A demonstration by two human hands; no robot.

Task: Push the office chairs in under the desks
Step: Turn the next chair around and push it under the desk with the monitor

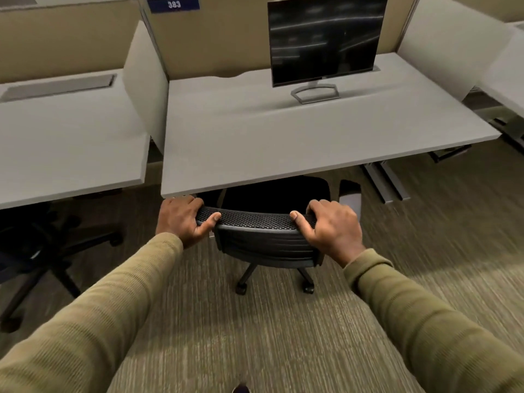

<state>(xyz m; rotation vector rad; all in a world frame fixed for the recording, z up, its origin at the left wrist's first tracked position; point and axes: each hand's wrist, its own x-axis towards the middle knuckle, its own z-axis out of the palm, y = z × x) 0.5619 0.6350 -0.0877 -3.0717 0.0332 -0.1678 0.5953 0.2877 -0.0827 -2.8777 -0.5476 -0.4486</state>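
Chair nearly home under the desk, both hands clamped on its backrest

The office chair [263, 236] sits with its seat already beneath the middle desk [283, 143]; the left hand [181, 219] and right hand [329, 225] are each curled closed over the backrest's top edge; the left knuckles lie just beside the desk's lip, so a further shove risks pinching them; the armrest [350, 194] may catch the edge.

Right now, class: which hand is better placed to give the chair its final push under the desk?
Neither alone: left hand and right hand both grip the chair backrest's top corners, evenly, facing the desk.
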